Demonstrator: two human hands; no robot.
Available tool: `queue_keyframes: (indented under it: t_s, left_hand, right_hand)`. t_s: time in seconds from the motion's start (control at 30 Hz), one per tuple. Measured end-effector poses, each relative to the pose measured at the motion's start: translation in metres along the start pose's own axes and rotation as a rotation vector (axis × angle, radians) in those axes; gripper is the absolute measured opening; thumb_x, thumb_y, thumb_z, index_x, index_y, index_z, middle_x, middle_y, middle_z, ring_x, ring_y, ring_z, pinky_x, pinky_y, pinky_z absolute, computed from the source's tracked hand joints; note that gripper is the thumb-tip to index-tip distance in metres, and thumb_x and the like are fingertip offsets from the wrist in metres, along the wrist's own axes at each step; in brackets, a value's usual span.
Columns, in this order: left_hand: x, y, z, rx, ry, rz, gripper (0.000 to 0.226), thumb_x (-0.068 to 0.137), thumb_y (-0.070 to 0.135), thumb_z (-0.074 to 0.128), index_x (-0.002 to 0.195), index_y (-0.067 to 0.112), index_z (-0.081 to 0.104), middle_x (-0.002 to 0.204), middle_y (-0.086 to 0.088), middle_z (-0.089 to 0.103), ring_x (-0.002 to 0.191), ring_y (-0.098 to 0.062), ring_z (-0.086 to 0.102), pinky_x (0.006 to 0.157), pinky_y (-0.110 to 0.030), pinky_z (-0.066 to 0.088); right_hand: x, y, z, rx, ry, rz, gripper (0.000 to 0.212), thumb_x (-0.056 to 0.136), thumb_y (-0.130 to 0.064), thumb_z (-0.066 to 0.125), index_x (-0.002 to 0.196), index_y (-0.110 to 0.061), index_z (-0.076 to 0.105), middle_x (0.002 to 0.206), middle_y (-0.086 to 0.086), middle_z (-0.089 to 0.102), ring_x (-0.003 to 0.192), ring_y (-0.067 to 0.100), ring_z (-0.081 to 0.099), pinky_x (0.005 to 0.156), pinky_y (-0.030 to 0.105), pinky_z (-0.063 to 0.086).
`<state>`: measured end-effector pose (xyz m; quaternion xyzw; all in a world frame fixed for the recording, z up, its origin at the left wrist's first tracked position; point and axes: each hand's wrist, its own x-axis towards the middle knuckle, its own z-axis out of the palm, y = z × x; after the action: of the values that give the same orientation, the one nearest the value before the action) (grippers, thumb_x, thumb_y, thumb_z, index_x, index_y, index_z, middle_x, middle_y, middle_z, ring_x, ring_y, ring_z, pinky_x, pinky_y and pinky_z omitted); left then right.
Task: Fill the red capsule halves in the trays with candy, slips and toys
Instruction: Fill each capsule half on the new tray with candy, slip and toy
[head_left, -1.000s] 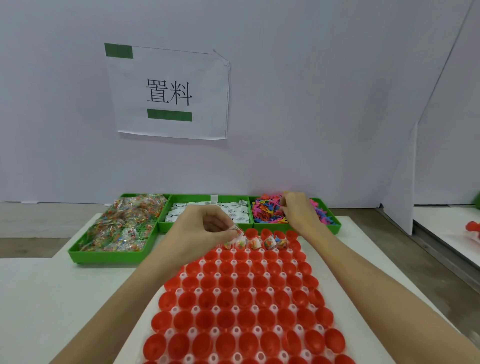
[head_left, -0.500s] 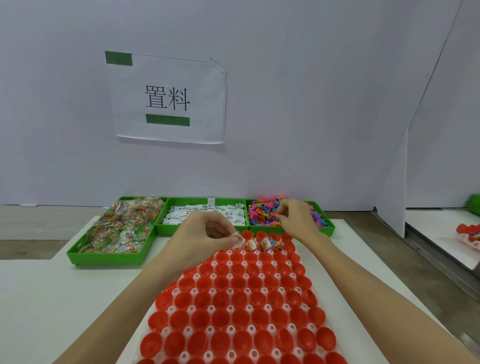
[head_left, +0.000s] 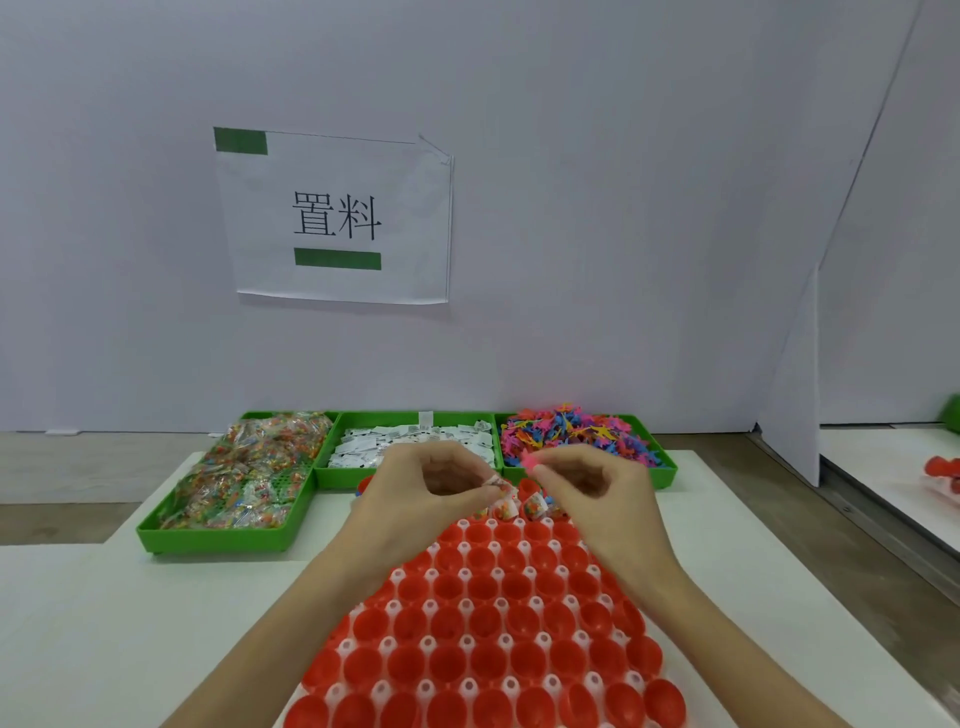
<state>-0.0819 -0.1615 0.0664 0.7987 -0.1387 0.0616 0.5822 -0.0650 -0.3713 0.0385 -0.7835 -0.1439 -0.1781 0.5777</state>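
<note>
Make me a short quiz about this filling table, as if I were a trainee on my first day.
1. True or false: the right hand pinches a small pink toy.
2. Which bin holds the white slips? A) left bin B) middle bin C) right bin
3. Fill in: the few filled red cups sit in the ____ row of the tray, nearest the bins.

Key
1. True.
2. B; the candy bin is left, the toy bin right.
3. Far. The left hand pinches a candy packet over that row.
</note>
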Motion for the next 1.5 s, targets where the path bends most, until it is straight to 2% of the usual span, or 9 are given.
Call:
queue_keyframes:
  t_s: [0.1,0.43,0.6,0.8,0.93,1.07,1.2,1.43,1.5]
  left_hand:
    - [0.001,-0.001,0.005,0.063,-0.007,0.051,0.01,0.079,0.018,0.088,0.085,0.017,0.079,0.085,0.003,0.079,0.081,-0.009,0.076,0.076,-0.018,0.059]
    - [-0.009,-0.002,0.027,0.125,-0.029,0.186,0.021,0.076,0.022,0.09,0.091,0.029,0.077,0.087,0.009,0.078,0.081,-0.01,0.076,0.077,-0.027,0.062]
    - [-0.013,0.003,0.039,0.146,-0.007,0.257,0.019,0.08,0.018,0.087,0.094,0.029,0.08,0.088,0.012,0.079,0.085,-0.009,0.076,0.08,-0.025,0.061]
    - [0.016,0.014,0.051,0.095,0.009,0.212,0.014,0.082,0.017,0.085,0.094,0.022,0.082,0.087,0.009,0.079,0.082,-0.006,0.076,0.076,-0.016,0.058]
    - [0.043,0.005,0.074,0.287,0.026,0.246,0.01,0.083,0.01,0.084,0.091,0.013,0.081,0.082,0.005,0.078,0.076,-0.003,0.073,0.075,-0.017,0.058]
    - [0.064,-0.004,0.091,0.508,-0.029,0.315,0.007,0.084,0.009,0.081,0.089,0.014,0.08,0.08,0.007,0.075,0.073,0.003,0.066,0.07,-0.006,0.049]
    - [0.078,-0.013,0.098,0.603,-0.114,0.31,0.01,0.084,0.016,0.083,0.093,0.013,0.079,0.087,0.003,0.076,0.081,-0.006,0.07,0.077,-0.013,0.054]
    - [0.085,-0.022,0.102,0.661,-0.17,0.282,0.009,0.081,0.006,0.082,0.086,0.012,0.077,0.081,0.004,0.075,0.074,-0.002,0.066,0.067,-0.003,0.045]
    - [0.087,-0.023,0.103,0.696,-0.181,0.298,0.007,0.081,0.009,0.081,0.084,0.014,0.077,0.078,0.009,0.072,0.077,-0.005,0.065,0.075,-0.007,0.045]
  right_hand:
    - [-0.023,-0.011,-0.002,0.004,-0.093,0.012,0.013,0.089,-0.025,0.077,0.094,-0.037,0.08,0.092,-0.014,0.077,0.089,0.004,0.072,0.08,0.017,0.057]
    - [-0.039,-0.011,-0.025,-0.053,-0.173,0.02,0.014,0.091,-0.022,0.075,0.099,-0.033,0.08,0.093,-0.014,0.077,0.094,0.006,0.072,0.087,0.028,0.059]
    - [-0.02,-0.018,-0.041,-0.031,-0.34,-0.003,0.013,0.084,-0.021,0.083,0.095,-0.026,0.078,0.092,-0.007,0.077,0.09,0.01,0.074,0.087,0.026,0.059]
    - [0.029,-0.004,-0.071,-0.008,-0.48,0.083,0.013,0.084,-0.02,0.083,0.097,-0.024,0.079,0.096,0.0,0.079,0.093,0.016,0.076,0.09,0.029,0.058]
    - [0.041,0.025,-0.074,-0.022,-0.427,0.163,0.014,0.08,-0.02,0.087,0.093,-0.02,0.08,0.089,0.003,0.079,0.088,0.018,0.077,0.081,0.026,0.059]
    - [0.043,0.051,-0.069,-0.101,-0.3,0.213,0.015,0.077,-0.028,0.089,0.089,-0.022,0.081,0.084,-0.004,0.079,0.082,0.009,0.075,0.07,0.017,0.056]
    - [0.038,0.069,-0.064,-0.155,-0.205,0.185,0.018,0.076,-0.027,0.089,0.09,-0.019,0.08,0.079,-0.008,0.078,0.078,0.003,0.074,0.067,0.013,0.055]
    - [0.036,0.081,-0.061,-0.231,-0.165,0.172,0.017,0.076,-0.025,0.089,0.09,-0.018,0.081,0.08,-0.008,0.078,0.076,0.0,0.072,0.07,0.014,0.055]
    - [0.035,0.082,-0.06,-0.252,-0.139,0.18,0.017,0.075,-0.027,0.089,0.089,-0.021,0.082,0.081,-0.01,0.077,0.076,-0.001,0.069,0.066,0.011,0.052]
